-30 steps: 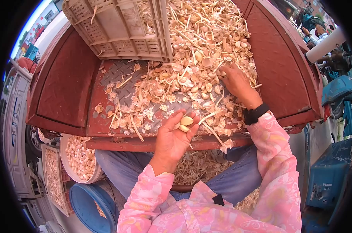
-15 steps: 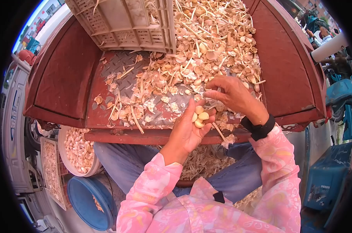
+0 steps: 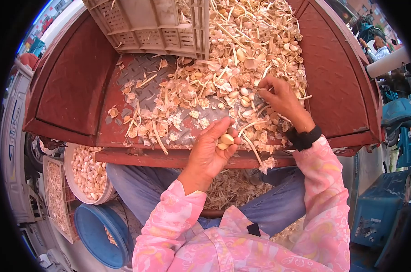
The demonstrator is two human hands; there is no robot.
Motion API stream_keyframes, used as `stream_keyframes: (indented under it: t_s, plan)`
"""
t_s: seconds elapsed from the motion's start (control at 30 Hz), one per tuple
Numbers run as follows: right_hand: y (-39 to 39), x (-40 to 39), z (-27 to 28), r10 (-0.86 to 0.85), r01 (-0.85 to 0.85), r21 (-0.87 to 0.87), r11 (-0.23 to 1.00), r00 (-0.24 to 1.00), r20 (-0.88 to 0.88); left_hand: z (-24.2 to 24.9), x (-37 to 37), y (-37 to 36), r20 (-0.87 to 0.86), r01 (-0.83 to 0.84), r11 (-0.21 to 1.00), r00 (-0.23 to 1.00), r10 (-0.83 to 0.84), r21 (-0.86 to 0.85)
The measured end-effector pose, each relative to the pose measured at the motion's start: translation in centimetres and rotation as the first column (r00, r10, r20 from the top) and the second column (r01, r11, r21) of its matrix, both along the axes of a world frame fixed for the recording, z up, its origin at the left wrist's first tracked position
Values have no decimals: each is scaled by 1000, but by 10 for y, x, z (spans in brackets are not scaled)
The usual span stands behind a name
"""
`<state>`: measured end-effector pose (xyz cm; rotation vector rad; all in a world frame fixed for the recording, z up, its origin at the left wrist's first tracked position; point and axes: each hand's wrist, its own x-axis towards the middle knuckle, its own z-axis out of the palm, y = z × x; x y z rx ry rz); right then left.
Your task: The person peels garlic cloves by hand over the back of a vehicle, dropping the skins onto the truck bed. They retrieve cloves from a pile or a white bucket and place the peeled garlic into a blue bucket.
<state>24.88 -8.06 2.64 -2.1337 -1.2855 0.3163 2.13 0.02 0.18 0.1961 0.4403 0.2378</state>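
My left hand (image 3: pixel 208 147) is curled palm-up around a few pale, peeled garlic cloves (image 3: pixel 226 139), just above the near edge of the red metal bed. To its right and farther out, my right hand (image 3: pixel 282 99) has its thumb and forefinger bent together over the garlic pile (image 3: pixel 241 54). Whatever sits between those fingertips is too small to make out. Loose cloves (image 3: pixel 245 97) lie just left of that hand, among papery skins and dry stalks.
A tilted plastic crate (image 3: pixel 146 29) stands on the red metal bed (image 3: pixel 71 86) at the back left. Below left are a white bucket (image 3: pixel 72 181) of unpeeled cloves, a blue bucket (image 3: pixel 92 240) and a shallow crate (image 3: pixel 55 195). Blue vehicle parts (image 3: pixel 380 213) stand at right.
My right hand has moved away from my left, up and right over the pile. My left hand has drawn slightly back and its fingers have closed more around the cloves.
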Motion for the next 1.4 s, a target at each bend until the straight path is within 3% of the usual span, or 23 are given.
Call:
stream_keyframes:
  t_s: [0.03,0.07,0.1,0.17,0.27,0.37,0.47,0.6,0.7,0.8,1.1,1.2,1.3,1.4]
  plan:
    - [-3,3,0,-46,45,32,998,998,31,-1,1,-1,2,6,1000,1000,-6,-13]
    - [-5,5,0,-30,18,51,999,969,246,-2,1,-2,4,14,1000,1000,-14,-25]
    - [-8,6,1,-18,-13,65,998,893,449,-2,2,-3,2,15,1000,1000,-15,-26]
    - [-11,7,3,-11,-76,75,994,623,782,-1,1,-3,-5,21,999,1000,-21,-24]
    - [-8,4,6,190,-161,-110,981,918,349,1,2,-4,-4,4,1000,1000,-4,-23]
    - [-11,-4,-5,318,-273,-172,947,879,356,0,2,-1,-7,2,1000,1000,-2,-9]
    - [-6,-4,1,312,-224,-304,926,907,283,0,3,-2,-16,21,999,1000,-22,-24]
    - [-11,-4,-2,144,-84,-176,981,920,365,-3,2,-2,8,27,999,1000,-27,-25]
    - [-5,1,-1,139,-147,-11,989,906,400,-2,2,-4,14,19,1000,1000,-18,-19]
    - [6,-3,-3,157,-80,-192,978,889,431,2,6,-6,-1,7,1000,1000,-7,4]
    - [-4,10,-7,203,-171,-128,977,928,311,2,14,-9,-18,-29,997,999,31,76]
    - [-14,10,-7,98,-102,-10,995,917,388,6,16,-9,-31,-40,995,999,43,89]
    - [-15,9,4,76,-96,47,994,943,324,7,18,-7,-27,-40,995,999,42,92]
    - [-10,4,-6,128,-74,-145,987,904,408,7,24,-7,-75,-15,991,997,25,133]
